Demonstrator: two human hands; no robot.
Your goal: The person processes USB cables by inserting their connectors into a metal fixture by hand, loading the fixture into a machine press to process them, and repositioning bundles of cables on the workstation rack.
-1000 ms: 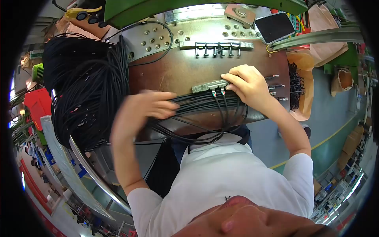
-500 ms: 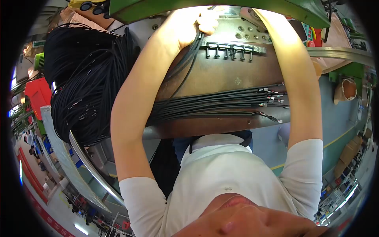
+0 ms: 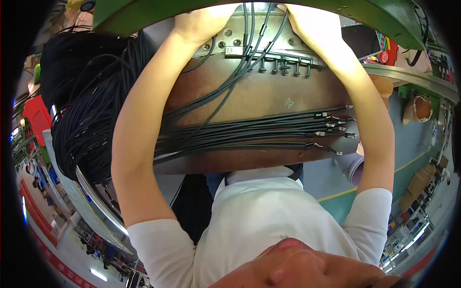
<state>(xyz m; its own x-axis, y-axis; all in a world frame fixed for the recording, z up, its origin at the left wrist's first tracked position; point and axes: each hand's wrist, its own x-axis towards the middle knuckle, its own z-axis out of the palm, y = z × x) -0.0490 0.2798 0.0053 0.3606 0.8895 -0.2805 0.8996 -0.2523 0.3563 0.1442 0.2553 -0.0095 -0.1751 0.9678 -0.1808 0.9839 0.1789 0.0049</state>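
Between our left hand (image 3: 204, 21) and right hand (image 3: 314, 23) we had the black cables (image 3: 248, 54) running lengthwise away from us, one just beside the right, both grips hidden, so couldn't tell what either held.

A brown paper sack (image 3: 417, 111), cardboard (image 3: 417, 189) and a yellow floor line (image 3: 331, 196) mark the workshop's right side, opposite a red object (image 3: 36, 115).
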